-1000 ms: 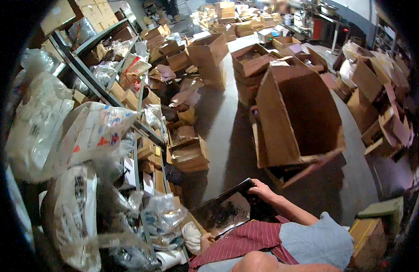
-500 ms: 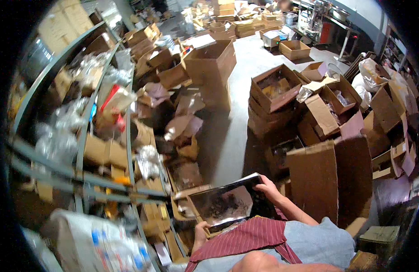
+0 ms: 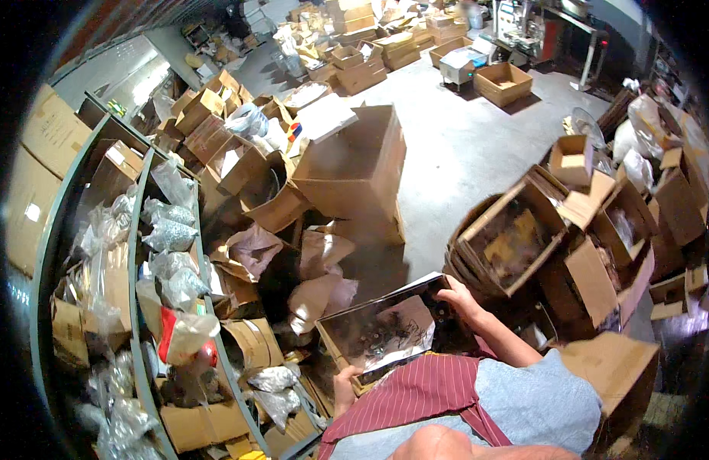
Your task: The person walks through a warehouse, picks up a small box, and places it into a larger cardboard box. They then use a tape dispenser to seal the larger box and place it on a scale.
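A shallow open box [image 3: 335, 345] is carried level in front of my red striped apron, held from both sides. My left hand [image 3: 345, 386] is closed on its near left corner. At the far right side my right hand [image 3: 459, 299] grips the rim, thumb over the edge. Inside lie a pale sheet of paper [image 3: 416, 322] and a scatter of small dark pieces [image 3: 377, 341], too small to name. The undersides of the box and most of my left fingers are hidden.
Metal shelving [image 3: 136, 307] with bagged goods runs along my left. A large carton [image 3: 343, 172] stands ahead, left of the pale floor [image 3: 446, 138]. Stacked open cartons [image 3: 515, 238] line the right. An upright flap [image 3: 607, 368] is close to my right elbow.
The surroundings have shifted toward me as I move forward along the aisle. The tall carton on the right has dropped beside my elbow. Both hands keep the box in about the same place.
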The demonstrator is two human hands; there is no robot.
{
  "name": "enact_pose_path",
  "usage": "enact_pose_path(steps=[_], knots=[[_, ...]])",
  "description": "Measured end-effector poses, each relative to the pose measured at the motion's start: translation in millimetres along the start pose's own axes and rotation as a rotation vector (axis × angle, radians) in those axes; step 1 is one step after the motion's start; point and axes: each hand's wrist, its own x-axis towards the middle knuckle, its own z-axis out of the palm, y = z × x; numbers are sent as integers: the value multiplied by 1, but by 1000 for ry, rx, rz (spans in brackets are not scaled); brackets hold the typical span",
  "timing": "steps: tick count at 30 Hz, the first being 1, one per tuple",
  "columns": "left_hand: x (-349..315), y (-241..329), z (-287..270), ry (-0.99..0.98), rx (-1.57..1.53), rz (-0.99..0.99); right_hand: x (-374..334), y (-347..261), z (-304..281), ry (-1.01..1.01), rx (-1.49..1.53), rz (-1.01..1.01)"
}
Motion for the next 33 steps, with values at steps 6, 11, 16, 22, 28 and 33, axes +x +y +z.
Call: enact_pose_path(steps=[6, 11, 16, 22, 28, 33], knots=[[128, 118, 54, -65, 435, 553, 168, -76, -7, -1, 135, -39], [267, 223, 87, -195, 155, 102, 275, -156, -24, 106, 171, -118], [342, 333, 167, -361, -56, -49, 340, -218, -81, 275, 299, 36], [441, 398, 300, -473, -72, 132, 438, -248, -181, 402, 224, 165], [522, 460, 439, -258, 51, 156, 604, -281, -298, 384, 263, 247], [564, 498, 549, -139, -391, -177, 742, -354, -392, 27, 142, 257]])
